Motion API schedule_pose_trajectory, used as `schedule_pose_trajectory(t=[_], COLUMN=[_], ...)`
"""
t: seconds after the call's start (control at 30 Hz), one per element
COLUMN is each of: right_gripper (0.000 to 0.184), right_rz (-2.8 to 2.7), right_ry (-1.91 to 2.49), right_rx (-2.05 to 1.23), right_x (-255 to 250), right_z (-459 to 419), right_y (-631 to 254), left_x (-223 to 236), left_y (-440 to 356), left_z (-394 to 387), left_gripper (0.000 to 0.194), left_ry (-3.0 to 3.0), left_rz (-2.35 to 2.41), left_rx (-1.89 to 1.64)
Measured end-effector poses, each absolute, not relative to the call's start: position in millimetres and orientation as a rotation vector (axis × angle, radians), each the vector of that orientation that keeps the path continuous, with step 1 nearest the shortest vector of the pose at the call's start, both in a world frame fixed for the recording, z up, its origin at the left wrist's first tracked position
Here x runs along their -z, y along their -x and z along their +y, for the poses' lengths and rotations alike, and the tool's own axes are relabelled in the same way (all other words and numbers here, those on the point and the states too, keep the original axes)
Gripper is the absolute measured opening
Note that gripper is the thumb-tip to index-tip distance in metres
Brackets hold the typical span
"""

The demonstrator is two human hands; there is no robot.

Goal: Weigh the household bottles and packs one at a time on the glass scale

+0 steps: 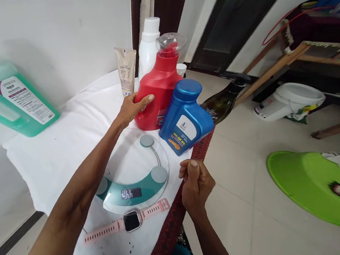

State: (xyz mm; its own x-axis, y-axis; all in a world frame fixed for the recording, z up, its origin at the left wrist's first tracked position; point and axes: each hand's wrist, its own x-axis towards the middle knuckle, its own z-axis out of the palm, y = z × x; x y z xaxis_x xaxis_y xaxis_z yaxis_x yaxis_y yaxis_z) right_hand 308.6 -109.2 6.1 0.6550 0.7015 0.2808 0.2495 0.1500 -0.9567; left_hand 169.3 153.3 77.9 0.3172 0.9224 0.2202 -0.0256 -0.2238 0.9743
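My left hand (137,106) is wrapped round the side of a red detergent bottle (160,84) with a clear cap, thumb on its front. The bottle stands upright behind a glass bathroom scale (125,159) with a lit display. Close against its right side is a blue motor oil bottle (187,120). My right hand (196,182) is curled into a loose fist by the table's right edge, apart from the bottles, with nothing visible in it. In front of the scale lies a pink-strapped smartwatch (131,221).
Behind the red bottle stand a white bottle (147,54) and a beige tube (126,69). A dark bottle (224,101) is at the right edge of the white-covered table (47,154). A green liquid jug (15,97) stands left. On the floor are a white bucket (289,99) and a green tub (300,187).
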Motion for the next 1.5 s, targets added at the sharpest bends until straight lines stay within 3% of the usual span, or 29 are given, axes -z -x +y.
schedule_pose_trajectory(t=[0.3, 0.67, 0.87, 1.13, 1.3, 1.5], right_gripper=[0.066, 0.064, 0.065, 0.067, 0.067, 0.067], right_rz=[-0.632, -0.617, -0.618, -0.615, -0.608, -0.640], right_ry=[1.378, 1.386, 1.385, 1.335, 1.322, 1.317], right_rx=[-0.592, -0.594, -0.595, -0.591, -0.579, -0.575], right_x=[10, 8, 9, 18, 21, 25], right_z=[-94, -92, -91, -88, -86, -87], right_y=[-313, -312, -311, -312, -311, -311], left_x=[-73, -109, -124, -93, -88, -79], left_y=[-187, -110, -62, -47, -48, -31], left_z=[136, 126, 68, -9, -20, -9], left_gripper=[0.077, 0.071, 0.078, 0.066, 0.081, 0.072], left_ry=[-1.316, -1.383, -1.395, -1.356, -1.428, -1.428], left_rz=[0.880, 1.176, 1.206, 1.360, 1.356, 1.225], left_rx=[-1.379, -1.715, -1.668, -1.558, -1.550, -1.575])
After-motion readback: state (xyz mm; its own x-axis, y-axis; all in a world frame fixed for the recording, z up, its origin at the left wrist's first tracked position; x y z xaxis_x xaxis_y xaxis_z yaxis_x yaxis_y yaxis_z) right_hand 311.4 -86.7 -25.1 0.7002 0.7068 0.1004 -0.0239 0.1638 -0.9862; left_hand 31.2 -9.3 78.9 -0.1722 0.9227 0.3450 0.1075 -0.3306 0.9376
